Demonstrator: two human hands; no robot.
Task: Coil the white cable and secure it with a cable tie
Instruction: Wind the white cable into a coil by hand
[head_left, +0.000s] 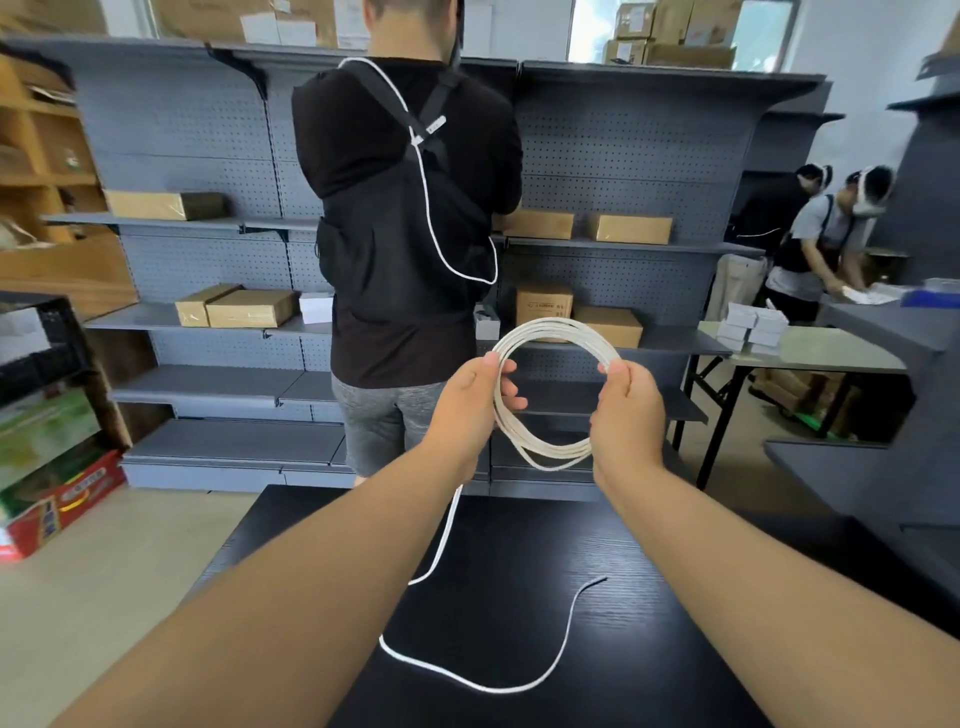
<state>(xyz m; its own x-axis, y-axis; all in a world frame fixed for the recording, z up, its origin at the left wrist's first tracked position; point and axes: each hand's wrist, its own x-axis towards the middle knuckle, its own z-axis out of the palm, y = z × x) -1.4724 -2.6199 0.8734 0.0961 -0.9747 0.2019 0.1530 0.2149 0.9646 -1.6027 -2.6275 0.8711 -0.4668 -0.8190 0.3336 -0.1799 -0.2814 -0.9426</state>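
Note:
I hold a round coil of white cable (550, 332) with several loops up in the air above the black table (649, 597). My left hand (467, 405) grips the coil's left side, thumb on top. My right hand (626, 405) pinches its right side. From the coil's bottom a loose tail of the cable (441, 670) drops behind my left wrist onto the table, curves round and ends at a dark tip (597, 580). No cable tie is visible.
A person in black (405, 234) stands with their back to me right beyond the table's far edge, in front of grey shelving (623, 156) with cardboard boxes. Two more people work at a table (810, 353) to the right. Crates and boxes stand at left.

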